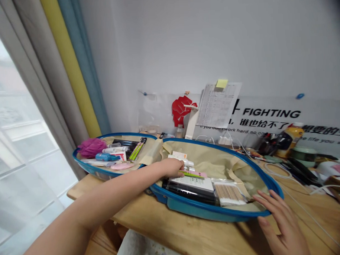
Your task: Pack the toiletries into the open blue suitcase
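An open blue case with a beige lining lies on a wooden table, its two halves side by side. My left hand reaches into the right half, fingers closed on the end of a thin green packet. Around it lie white tubes, a black glossy item and a pack of cotton swabs. My right hand is at the right rim, fingers spread, holding nothing. The left half holds a pink bath puff, a blue bottle and green-and-black packets.
On the wooden table, cables, a yellow bottle and a green-lidded jar crowd the right back. A white stand is behind the case, by the wall. Curtains and a window are at the left.
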Available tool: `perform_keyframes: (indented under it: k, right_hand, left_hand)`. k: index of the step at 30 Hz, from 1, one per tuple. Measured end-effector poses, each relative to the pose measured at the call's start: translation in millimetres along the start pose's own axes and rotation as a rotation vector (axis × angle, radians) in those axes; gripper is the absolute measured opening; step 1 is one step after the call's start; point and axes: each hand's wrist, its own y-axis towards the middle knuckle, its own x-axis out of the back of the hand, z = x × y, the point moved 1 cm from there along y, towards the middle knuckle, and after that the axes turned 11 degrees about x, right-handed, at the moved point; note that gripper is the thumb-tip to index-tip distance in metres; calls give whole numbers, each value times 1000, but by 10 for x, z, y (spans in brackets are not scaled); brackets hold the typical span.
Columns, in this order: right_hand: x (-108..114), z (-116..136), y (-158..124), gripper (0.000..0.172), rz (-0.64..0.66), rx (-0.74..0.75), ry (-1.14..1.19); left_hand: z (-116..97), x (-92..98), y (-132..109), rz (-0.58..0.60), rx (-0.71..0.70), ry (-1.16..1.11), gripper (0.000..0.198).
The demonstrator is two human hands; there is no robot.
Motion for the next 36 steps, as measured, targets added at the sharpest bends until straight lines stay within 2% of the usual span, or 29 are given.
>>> perform_keyframes:
  k: [7, 24, 28, 30, 33, 35, 36]
  right_hand:
    - [6, -2, -7, 34, 9, -14, 15]
    - [10, -17, -17, 34, -2, -18, 8]
    - [-15, -34, -31, 34, 1, -32, 13]
    - [-20, -36, -29, 33, -1, -40, 21]
    - [-18, -31, -19, 32, 2, -28, 27]
    - [-13, -25, -14, 33, 10, -21, 20]
    - [-9, -21, -13, 33, 10, -16, 16]
  left_hand:
    - [-3, -23, 18, 20, -24, -23, 36]
    - [-43, -28, 4, -6, -40, -18, 33]
    - [-45, -64, 10, -15, -43, -39, 38]
    - [-23, -34, 9, -79, -49, -101, 43]
    - [148, 131, 5, -301, -16, -247, 40]
    - [401, 277, -3, -417, 126, -291, 33]
    - [566, 339, -10, -437, 236, -287, 33]
